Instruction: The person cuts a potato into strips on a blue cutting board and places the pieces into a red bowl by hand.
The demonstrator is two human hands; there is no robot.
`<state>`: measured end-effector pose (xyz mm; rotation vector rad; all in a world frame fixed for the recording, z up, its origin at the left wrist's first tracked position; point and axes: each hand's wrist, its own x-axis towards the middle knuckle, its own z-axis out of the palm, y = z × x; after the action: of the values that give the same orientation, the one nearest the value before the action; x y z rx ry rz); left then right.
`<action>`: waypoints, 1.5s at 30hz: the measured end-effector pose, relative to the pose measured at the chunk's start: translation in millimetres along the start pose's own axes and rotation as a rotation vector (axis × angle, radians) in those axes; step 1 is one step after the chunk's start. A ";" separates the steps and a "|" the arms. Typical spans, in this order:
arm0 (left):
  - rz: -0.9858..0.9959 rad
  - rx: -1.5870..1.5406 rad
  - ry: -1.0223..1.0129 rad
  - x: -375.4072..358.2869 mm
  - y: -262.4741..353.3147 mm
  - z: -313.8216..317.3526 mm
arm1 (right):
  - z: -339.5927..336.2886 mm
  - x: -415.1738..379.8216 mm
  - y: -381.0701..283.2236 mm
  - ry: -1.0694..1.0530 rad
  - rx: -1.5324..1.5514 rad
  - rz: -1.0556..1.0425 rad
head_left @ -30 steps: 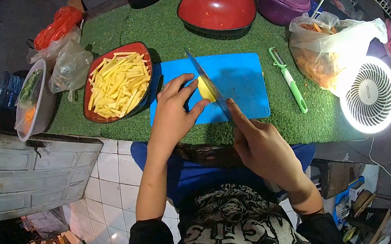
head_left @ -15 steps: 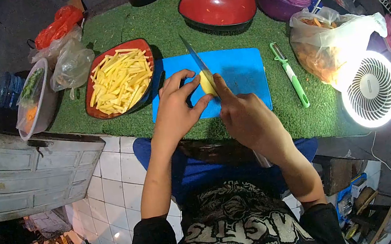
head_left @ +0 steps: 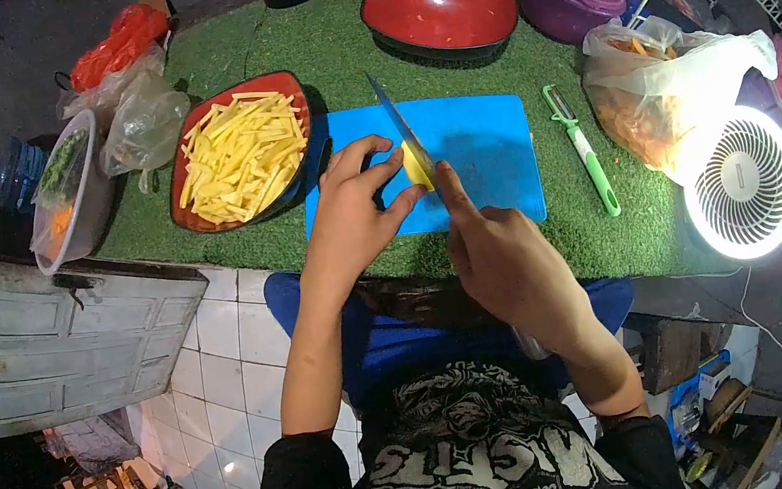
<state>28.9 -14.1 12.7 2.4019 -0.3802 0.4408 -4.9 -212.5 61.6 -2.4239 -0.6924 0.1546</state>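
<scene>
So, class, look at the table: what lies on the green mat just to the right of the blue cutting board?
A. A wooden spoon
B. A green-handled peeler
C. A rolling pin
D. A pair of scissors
B: a green-handled peeler lies on the green mat beside the right edge of the blue cutting board, apart from both hands.

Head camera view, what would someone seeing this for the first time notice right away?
Probably the blue cutting board at centre, where the left hand steadies a yellow potato piece while the right hand holds a knife against it. Left of the board sits a red bowl heaped with yellow potato sticks, and a glowing white fan shines at far right.
</scene>
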 end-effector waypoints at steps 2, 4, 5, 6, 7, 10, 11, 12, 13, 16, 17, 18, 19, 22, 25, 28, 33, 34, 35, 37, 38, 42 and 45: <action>0.016 -0.007 -0.005 1.0 -1.4 0.3 | 2.3 9.8 -6.9 -0.029 -0.049 0.037; 0.026 -0.008 -0.008 1.4 -2.0 0.6 | 8.4 18.6 -1.3 -0.058 -0.096 0.065; 0.034 -0.003 -0.004 1.6 -2.8 -1.1 | 20.9 24.2 12.0 0.038 -0.204 -0.094; 0.036 0.004 0.000 1.7 -2.8 -1.9 | 22.0 30.7 12.6 0.136 -0.312 -0.251; 0.022 -0.003 0.000 1.6 -1.8 -1.2 | 18.4 32.9 12.8 0.141 -0.310 -0.256; 0.003 -0.001 -0.002 1.6 -0.1 -2.6 | 8.7 33.0 6.9 0.036 0.013 -0.073; 0.007 0.001 0.004 1.7 -0.7 -2.1 | 11.6 28.5 5.5 0.067 -0.062 -0.077; 0.011 0.001 0.008 1.6 -1.1 -1.1 | 13.7 25.1 5.1 0.097 -0.136 -0.078; 0.011 -0.001 0.009 2.0 -2.2 -0.4 | 14.4 23.6 6.1 0.096 -0.140 -0.078; 0.018 -0.017 -0.004 1.0 -5.0 0.0 | 16.0 20.6 7.4 0.030 -0.213 -0.135; 0.015 -0.013 0.003 0.9 -3.9 0.0 | 14.6 20.7 6.1 0.019 -0.204 -0.119; 0.013 -0.009 0.010 0.9 -3.3 -0.1 | 13.1 20.8 4.8 0.010 -0.196 -0.103; 0.013 -0.010 0.010 0.9 -3.5 -0.4 | 12.3 20.7 2.3 0.009 -0.196 -0.103; 0.023 -0.006 0.003 1.4 -4.7 -0.5 | 16.5 22.9 2.5 -0.016 -0.221 -0.059; 0.015 -0.020 0.004 1.0 -4.9 -0.5 | 23.1 28.8 7.7 -0.002 -0.277 -0.139; 0.034 -0.048 -0.026 0.8 -6.0 -0.5 | 13.5 29.8 -1.4 0.028 -0.056 0.024; -0.001 -0.042 -0.002 1.8 -1.7 -0.8 | 4.6 14.8 3.2 -0.009 0.056 -0.004; 0.000 -0.043 0.002 2.5 -2.2 -1.0 | 2.6 11.1 3.6 -0.009 0.053 -0.006; 0.007 -0.031 0.008 2.4 -3.2 -0.8 | 1.0 7.0 4.1 0.020 0.114 -0.036; 0.014 -0.024 0.007 1.6 -4.2 0.4 | -0.9 3.0 4.1 0.048 0.177 -0.057; 0.005 -0.050 0.011 1.7 -4.1 0.1 | -2.0 3.3 3.5 0.030 0.172 -0.049; -0.008 -0.090 0.031 0.8 -5.5 0.6 | 0.6 6.2 -0.3 -0.019 0.126 -0.012; -0.024 -0.120 0.032 1.4 -2.9 -1.1 | 0.4 6.2 -0.8 -0.007 0.133 -0.040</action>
<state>31.0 -11.5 12.4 2.2780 -0.3537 0.4331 -0.1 -208.5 62.1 -2.2823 -0.7107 0.1869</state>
